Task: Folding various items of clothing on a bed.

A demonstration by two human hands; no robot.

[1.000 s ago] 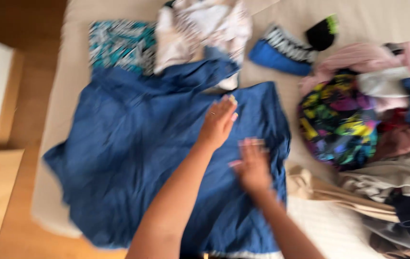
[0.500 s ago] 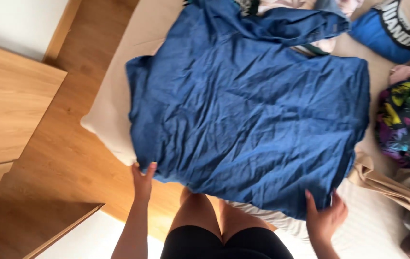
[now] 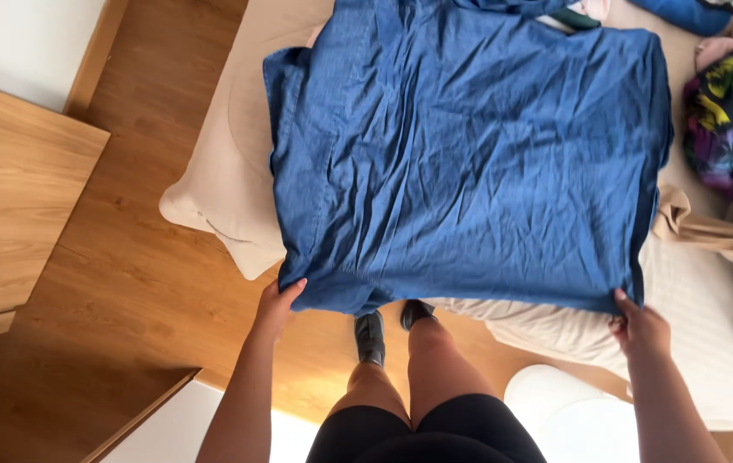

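While blue shirt (image 3: 469, 154) lies flat on bed (image 3: 229, 171), left hand (image 3: 276, 304) pinches hem corner at 7 o'clock; right hand (image 3: 639, 326) pinches corner at 5 o'clock, fingers closed on fabric.

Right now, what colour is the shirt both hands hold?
Denim blue shirt, plain; head view shows it best.

The blue denim shirt (image 3: 469, 154) lies spread flat and wrinkled across the bed (image 3: 238, 171), its hem toward me at 6 o'clock and its top running out of view at 12. Its left edge is folded over in a narrow strip. I pinch the hem's corners: my left hand (image 3: 276, 304) at 7 o'clock, my right hand (image 3: 639, 326) at 5 o'clock.
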